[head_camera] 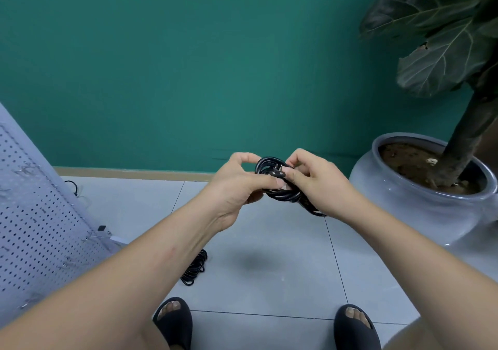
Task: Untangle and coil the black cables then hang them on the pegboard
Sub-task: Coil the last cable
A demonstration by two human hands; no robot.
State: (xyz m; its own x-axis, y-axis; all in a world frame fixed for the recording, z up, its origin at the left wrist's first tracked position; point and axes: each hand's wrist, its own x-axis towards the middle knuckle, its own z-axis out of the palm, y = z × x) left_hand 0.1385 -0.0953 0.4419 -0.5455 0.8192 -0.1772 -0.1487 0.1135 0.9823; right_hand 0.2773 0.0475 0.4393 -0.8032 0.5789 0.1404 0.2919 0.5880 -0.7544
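A teal wall (188, 66) fills the upper half of the view and meets a grey tiled floor (269, 242) at a pale skirting strip. At the left a light grey pegboard (40, 228) leans upward, with a few thin wire hooks on its face. On the right a broad-leaved plant (444, 39) grows from soil in a round grey pot (404, 201) that stands on the floor against the wall.

Two bare forearms reach forward from the bottom corners and meet in the middle, above the floor. The left hand (237, 188) and the right hand (315, 182) hold one coiled black cable (285, 197) between them, in the air and well apart from the pegboard. Each grip is closed: the left fingers curl round the near side of the coil, and the right fingers and thumb pinch its far side beside the small black plug (277, 173) lying across the loops.

A second black cable (195, 267) lies bunched on the floor near the pegboard's foot. Two black sandals (175, 320) show at the bottom edge.
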